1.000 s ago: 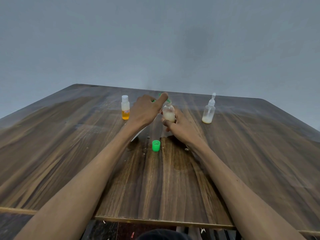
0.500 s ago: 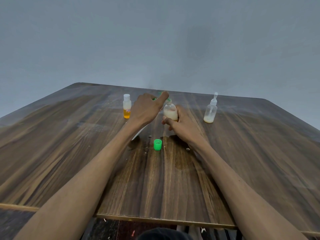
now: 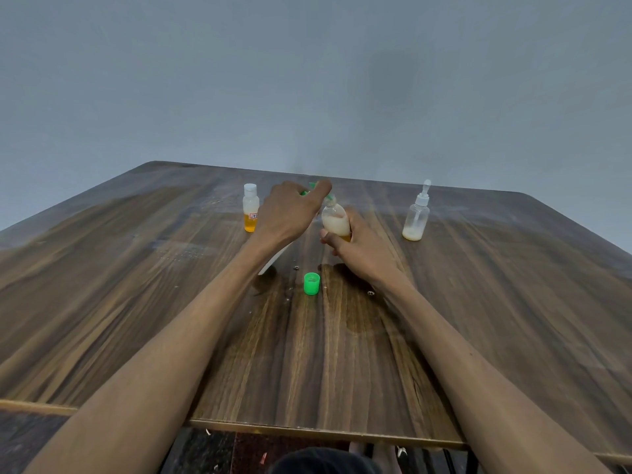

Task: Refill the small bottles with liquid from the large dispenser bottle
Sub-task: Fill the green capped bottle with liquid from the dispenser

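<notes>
My right hand, just above frame centre, grasps a small clear bottle holding whitish liquid, lifted off the wooden table. My left hand curls around the large dispenser bottle, mostly hidden; only its green nozzle shows, tipped at the small bottle's mouth. A green cap sits lower centre. An orange-liquid bottle stands left of my hands; a spray bottle stands well apart, right.

We see dim, even light, a pale sheen on the far table, soft focus, and wide-angle bending at frame edges.
</notes>
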